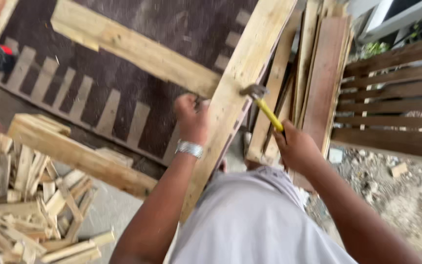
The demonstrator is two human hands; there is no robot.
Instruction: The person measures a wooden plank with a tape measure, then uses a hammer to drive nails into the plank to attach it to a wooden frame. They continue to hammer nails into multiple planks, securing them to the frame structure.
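My right hand (296,146) grips a yellow-handled claw hammer (265,108); its metal head rests against the edge of a long pale plank (242,78) that leans upright in front of me. My left hand (191,117), with a silver watch at the wrist, is closed against that plank where a crosswise board (133,46) meets it. A small object may be pinched in its fingers, but blur hides it.
A stack of boards (321,73) leans just right of the plank. A dark wooden slatted fence (391,98) stands at far right above gravelly ground. A pile of short wood offcuts (25,195) and a thick beam (74,154) lie at left.
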